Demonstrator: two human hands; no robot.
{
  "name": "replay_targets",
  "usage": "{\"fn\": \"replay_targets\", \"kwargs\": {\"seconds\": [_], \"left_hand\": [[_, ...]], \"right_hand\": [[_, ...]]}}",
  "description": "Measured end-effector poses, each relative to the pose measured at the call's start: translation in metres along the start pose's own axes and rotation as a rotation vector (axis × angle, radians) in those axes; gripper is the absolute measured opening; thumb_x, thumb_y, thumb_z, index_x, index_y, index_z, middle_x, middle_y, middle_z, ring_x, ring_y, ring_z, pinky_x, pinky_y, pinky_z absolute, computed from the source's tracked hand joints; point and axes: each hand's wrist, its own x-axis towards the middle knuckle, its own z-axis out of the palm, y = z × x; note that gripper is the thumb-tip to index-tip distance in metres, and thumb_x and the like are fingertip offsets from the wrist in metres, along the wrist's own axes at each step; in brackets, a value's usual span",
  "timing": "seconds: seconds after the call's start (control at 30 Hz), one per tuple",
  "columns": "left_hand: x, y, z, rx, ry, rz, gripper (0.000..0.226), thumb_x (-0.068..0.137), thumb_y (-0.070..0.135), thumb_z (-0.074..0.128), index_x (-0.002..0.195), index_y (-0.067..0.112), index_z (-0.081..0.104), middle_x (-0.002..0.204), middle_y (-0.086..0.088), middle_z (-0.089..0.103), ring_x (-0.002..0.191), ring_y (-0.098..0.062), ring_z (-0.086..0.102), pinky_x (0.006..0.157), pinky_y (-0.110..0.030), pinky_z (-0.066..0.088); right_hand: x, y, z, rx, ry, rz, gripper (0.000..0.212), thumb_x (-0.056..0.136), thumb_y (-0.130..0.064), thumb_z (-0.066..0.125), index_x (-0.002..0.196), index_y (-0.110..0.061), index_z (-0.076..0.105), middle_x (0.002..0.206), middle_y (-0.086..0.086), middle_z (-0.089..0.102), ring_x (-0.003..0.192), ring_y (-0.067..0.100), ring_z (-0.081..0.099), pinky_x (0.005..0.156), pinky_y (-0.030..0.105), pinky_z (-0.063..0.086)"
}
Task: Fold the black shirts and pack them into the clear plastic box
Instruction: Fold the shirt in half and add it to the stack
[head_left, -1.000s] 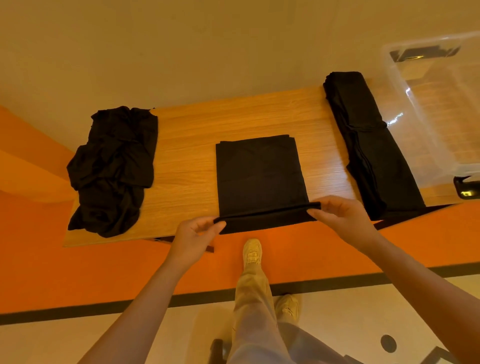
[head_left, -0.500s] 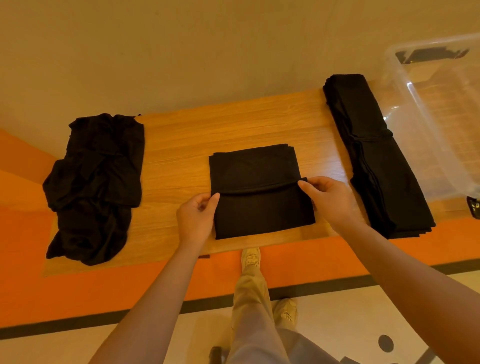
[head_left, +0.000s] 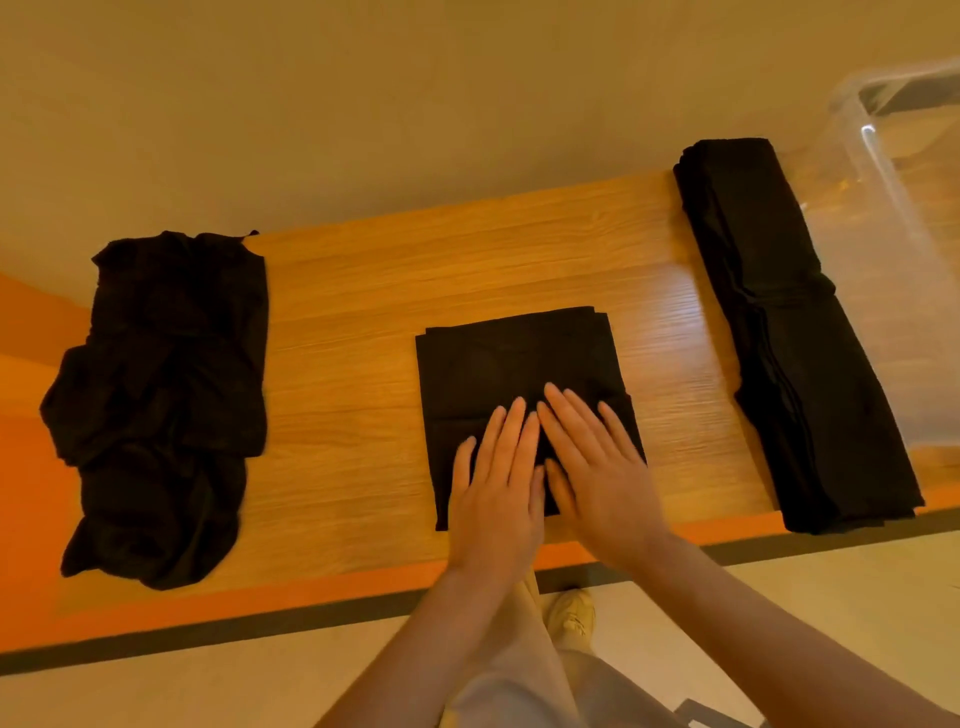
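A black shirt (head_left: 514, 364) lies folded into a small rectangle in the middle of the wooden table (head_left: 363, 322). My left hand (head_left: 496, 483) and my right hand (head_left: 597, 467) lie flat side by side on its near half, fingers straight, pressing it down. At the table's left end sits a crumpled heap of black shirts (head_left: 161, 405). To the right is a long stack of folded black shirts (head_left: 779, 332), beside the clear plastic box (head_left: 893, 249) at the far right.
The table stands against a beige wall. Its near edge is orange, with an orange surface to the left. My trouser leg and a pale shoe (head_left: 571, 618) show on the floor below the table edge.
Both hands carried the shirt's near edge up and over, folding it in half, then let go. They now lie flat together on top of the folded shirt.
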Motion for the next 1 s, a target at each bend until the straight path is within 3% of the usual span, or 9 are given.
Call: {"fn": "replay_targets", "kwargs": {"seconds": [0.07, 0.23, 0.6, 0.8, 0.9, 1.0], "left_hand": [[-0.002, -0.004, 0.007, 0.046, -0.092, -0.077, 0.058, 0.102, 0.042, 0.027, 0.152, 0.014, 0.024, 0.160, -0.003, 0.019, 0.148, -0.017, 0.013, 0.114, -0.046, 0.023], [-0.014, -0.022, 0.004, 0.113, -0.133, -0.204, 0.080, 0.095, 0.062, 0.029, 0.154, 0.010, 0.012, 0.162, -0.006, 0.006, 0.149, -0.020, 0.002, 0.119, -0.045, 0.011], [-0.017, -0.026, 0.000, 0.090, -0.187, -0.241, 0.084, 0.094, 0.064, 0.031, 0.154, 0.010, 0.009, 0.162, -0.006, 0.002, 0.149, -0.020, 0.000, 0.119, -0.045, 0.013], [0.001, -0.034, -0.022, -0.024, -0.151, -0.179, 0.069, 0.098, 0.058, 0.017, 0.152, 0.016, 0.023, 0.160, 0.000, 0.018, 0.148, -0.016, 0.012, 0.115, -0.049, 0.010], [0.049, -0.050, -0.050, -0.033, -0.037, -0.104, 0.055, 0.101, 0.046, 0.027, 0.146, 0.016, 0.037, 0.154, -0.001, 0.033, 0.143, -0.016, 0.026, 0.113, -0.043, 0.016], [0.113, -0.071, -0.071, 0.016, -0.137, -0.116, 0.051, 0.101, 0.035, 0.040, 0.147, 0.017, 0.032, 0.152, -0.003, 0.035, 0.141, -0.018, 0.029, 0.114, -0.038, 0.015]], "right_hand": [[-0.004, 0.003, 0.009, -0.071, -0.090, 0.026, 0.058, 0.102, -0.041, 0.027, 0.152, -0.012, 0.023, 0.161, 0.005, 0.014, 0.148, 0.016, 0.010, 0.117, 0.046, 0.022], [-0.010, 0.022, -0.002, -0.145, -0.124, 0.134, 0.076, 0.097, -0.059, 0.024, 0.152, -0.007, 0.018, 0.161, 0.008, 0.012, 0.149, 0.019, 0.008, 0.119, 0.044, 0.019], [-0.012, 0.029, -0.006, -0.121, -0.156, 0.174, 0.081, 0.095, -0.061, 0.026, 0.152, -0.004, 0.015, 0.161, 0.011, 0.009, 0.149, 0.022, 0.007, 0.118, 0.041, 0.018], [0.000, 0.029, -0.021, -0.028, -0.170, 0.086, 0.069, 0.100, -0.050, 0.023, 0.152, -0.006, 0.016, 0.161, 0.009, 0.007, 0.149, 0.019, 0.003, 0.120, 0.041, 0.007], [0.038, 0.035, -0.037, 0.042, -0.142, -0.009, 0.058, 0.101, -0.039, 0.031, 0.150, -0.009, 0.026, 0.160, 0.007, 0.017, 0.148, 0.017, 0.010, 0.121, 0.039, 0.013], [0.095, 0.047, -0.049, -0.006, -0.149, -0.002, 0.052, 0.100, -0.025, 0.043, 0.147, -0.008, 0.032, 0.156, 0.010, 0.028, 0.145, 0.022, 0.022, 0.120, 0.041, 0.017]]}}
